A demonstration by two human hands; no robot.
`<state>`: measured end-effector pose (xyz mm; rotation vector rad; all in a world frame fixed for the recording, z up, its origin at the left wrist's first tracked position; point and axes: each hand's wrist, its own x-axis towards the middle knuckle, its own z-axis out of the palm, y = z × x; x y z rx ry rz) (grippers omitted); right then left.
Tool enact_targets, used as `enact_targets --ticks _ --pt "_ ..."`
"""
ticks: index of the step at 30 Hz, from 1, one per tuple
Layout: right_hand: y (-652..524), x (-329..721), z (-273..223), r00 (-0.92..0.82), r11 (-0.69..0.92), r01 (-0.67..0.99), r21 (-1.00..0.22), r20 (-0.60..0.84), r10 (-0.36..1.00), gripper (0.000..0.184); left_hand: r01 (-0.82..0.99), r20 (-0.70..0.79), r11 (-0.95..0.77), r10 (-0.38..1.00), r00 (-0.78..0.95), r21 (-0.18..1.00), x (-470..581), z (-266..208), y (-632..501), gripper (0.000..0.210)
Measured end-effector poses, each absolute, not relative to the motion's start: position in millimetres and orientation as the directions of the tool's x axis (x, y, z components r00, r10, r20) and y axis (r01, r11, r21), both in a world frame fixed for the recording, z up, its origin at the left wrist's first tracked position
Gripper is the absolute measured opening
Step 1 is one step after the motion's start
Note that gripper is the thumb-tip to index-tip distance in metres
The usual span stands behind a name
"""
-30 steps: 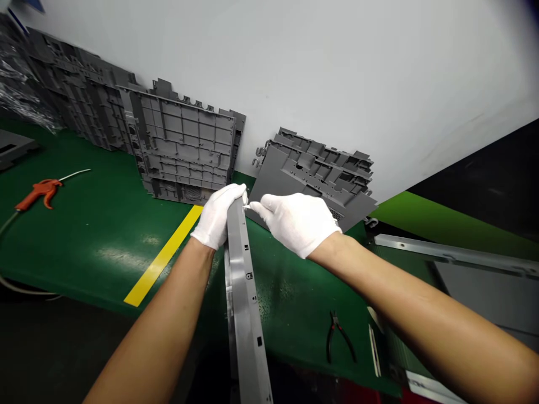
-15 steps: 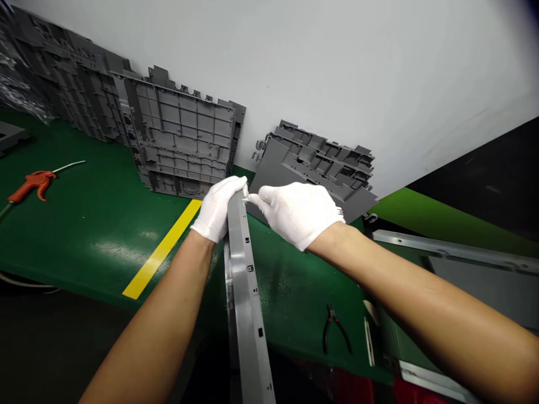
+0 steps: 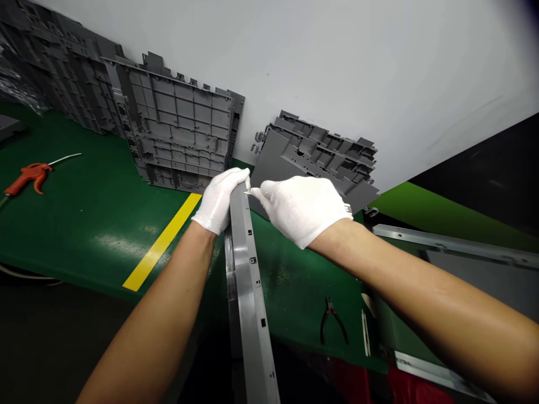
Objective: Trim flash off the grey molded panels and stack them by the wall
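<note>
A grey plastic panel [image 3: 248, 252] stands on edge in front of me, its narrow side with small slots facing up. My left hand [image 3: 221, 201], in a white glove, is closed around the panel's far end. My right hand [image 3: 305, 209], gloved too, pinches a small thin-bladed tool [image 3: 247, 192]. The blade's pale tip is at the panel's far upper edge, close to the left fingertips. Most of the tool is hidden inside the right glove, so its exact kind is unclear.
Grey moulded panels [image 3: 181, 120] lean on the white wall, with another stack [image 3: 320, 148] to the right. An orange air blow gun [image 3: 29, 177] lies left on the green table [image 3: 101, 224]. Black-handled pliers [image 3: 332, 322] and a metal-railed frame [image 3: 455, 247] are on the right.
The whole view has shifted slightly, with most things now a little higher. Both hands keep their hold, and the blade tip stays near the panel's far edge.
</note>
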<state>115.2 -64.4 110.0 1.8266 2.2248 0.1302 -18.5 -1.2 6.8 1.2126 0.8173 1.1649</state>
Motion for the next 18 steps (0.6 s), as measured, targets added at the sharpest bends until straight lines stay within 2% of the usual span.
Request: enact_targets --ticks 18 --pt "-73.1 120.8 109.7 -0.159 0.202 0.95 0.236 -0.191 0.969 0.051 -0.28 0.089 -0.009 0.958 0.271 0.96 -12.5 6.2 -1.3 0.027"
